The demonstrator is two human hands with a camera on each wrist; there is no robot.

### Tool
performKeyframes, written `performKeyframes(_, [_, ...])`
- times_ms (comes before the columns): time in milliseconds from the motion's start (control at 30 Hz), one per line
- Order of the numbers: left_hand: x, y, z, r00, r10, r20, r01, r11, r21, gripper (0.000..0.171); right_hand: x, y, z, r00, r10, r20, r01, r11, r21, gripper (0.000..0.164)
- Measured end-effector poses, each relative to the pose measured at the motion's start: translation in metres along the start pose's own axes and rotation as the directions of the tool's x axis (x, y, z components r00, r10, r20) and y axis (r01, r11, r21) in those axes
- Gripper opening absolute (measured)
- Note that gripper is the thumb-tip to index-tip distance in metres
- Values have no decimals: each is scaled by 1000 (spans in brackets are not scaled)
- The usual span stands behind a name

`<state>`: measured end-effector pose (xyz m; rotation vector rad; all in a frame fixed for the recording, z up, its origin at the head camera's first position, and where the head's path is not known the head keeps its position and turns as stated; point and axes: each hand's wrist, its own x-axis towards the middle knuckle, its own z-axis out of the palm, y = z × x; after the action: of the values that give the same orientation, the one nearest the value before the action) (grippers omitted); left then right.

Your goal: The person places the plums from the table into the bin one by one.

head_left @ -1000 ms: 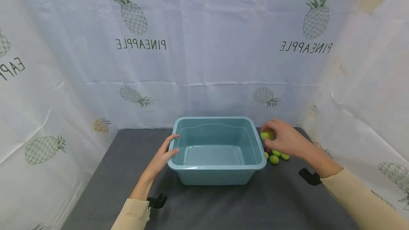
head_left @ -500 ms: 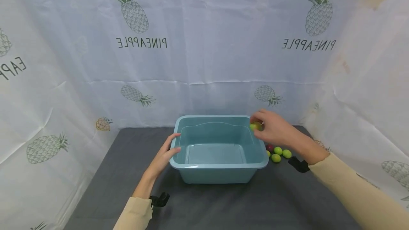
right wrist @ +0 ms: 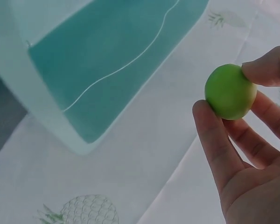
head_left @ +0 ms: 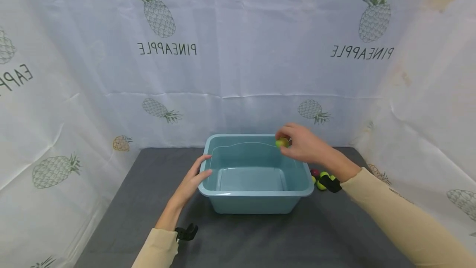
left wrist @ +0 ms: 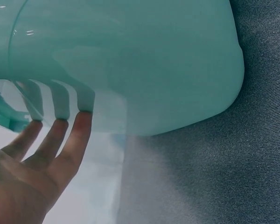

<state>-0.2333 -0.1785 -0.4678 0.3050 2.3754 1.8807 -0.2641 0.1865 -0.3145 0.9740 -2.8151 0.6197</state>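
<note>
A light blue plastic basin (head_left: 249, 193) stands on the dark cloth. My left hand (head_left: 189, 179) holds its left rim, with thumb and index finger at the edge; in the left wrist view several fingers (left wrist: 79, 130) lie against the outer wall. Over the basin's back right part, my right hand (head_left: 303, 144) pinches a small round green fruit (right wrist: 230, 92) between thumb and fingertips. A yellowish tint shows on one side of this fruit. Inside the basin, the visible floor is bare.
Right of the basin lie several small green fruits (head_left: 321, 185) and a dark red one (head_left: 315, 173), partly hidden by the right wrist's black strap (head_left: 330, 184). White pineapple-print curtains (head_left: 256, 53) enclose the dark cloth-covered table (head_left: 238, 243) at back and sides.
My right hand has lifted the green fruit from the pile at the right and carried it left, over the basin. The left hand has kept its place on the rim.
</note>
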Motion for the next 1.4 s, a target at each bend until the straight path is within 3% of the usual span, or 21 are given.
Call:
performKeyframes(600, [-2, 0, -3, 1000, 5, -9, -5, 1000, -4, 54, 47, -13, 26, 997, -59, 59, 54, 995, 78, 22])
performKeyframes(933, [-2, 0, -4, 1000, 15, -16, -15, 1000, 18, 54, 70, -10, 43, 996, -82, 35, 75, 985, 157, 22])
performKeyframes(1133, [-5, -4, -2, 1000, 6, -15, -5, 1000, 23, 54, 78, -5, 58, 992, -122, -10, 121, 962, 245, 23])
performKeyframes(1400, [-4, -1, 1, 1000, 7, -22, -6, 1000, 20, 55, 91, 0, 74, 993, -114, 9, 106, 950, 293, 26])
